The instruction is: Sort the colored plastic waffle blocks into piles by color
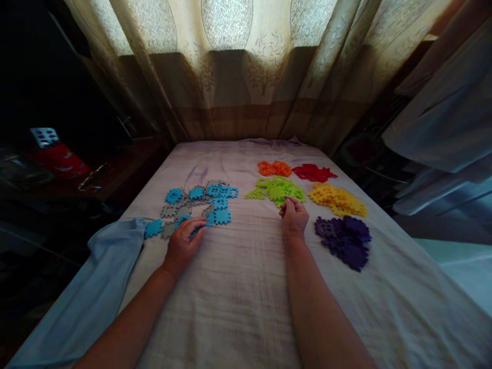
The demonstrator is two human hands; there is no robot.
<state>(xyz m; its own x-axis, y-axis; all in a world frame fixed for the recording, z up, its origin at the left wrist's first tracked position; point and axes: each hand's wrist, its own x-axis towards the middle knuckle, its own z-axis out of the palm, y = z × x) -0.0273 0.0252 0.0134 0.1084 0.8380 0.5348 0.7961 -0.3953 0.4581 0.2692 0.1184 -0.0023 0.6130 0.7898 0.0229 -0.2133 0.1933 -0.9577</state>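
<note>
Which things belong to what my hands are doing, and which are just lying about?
Likely part of the job:
blue pieces and gray pieces, by the left hand
green pile, by the right hand
orange pile, red pile, yellow pile, purple pile

Apparently just lying about:
light-blue cloth
red patterned object
</note>
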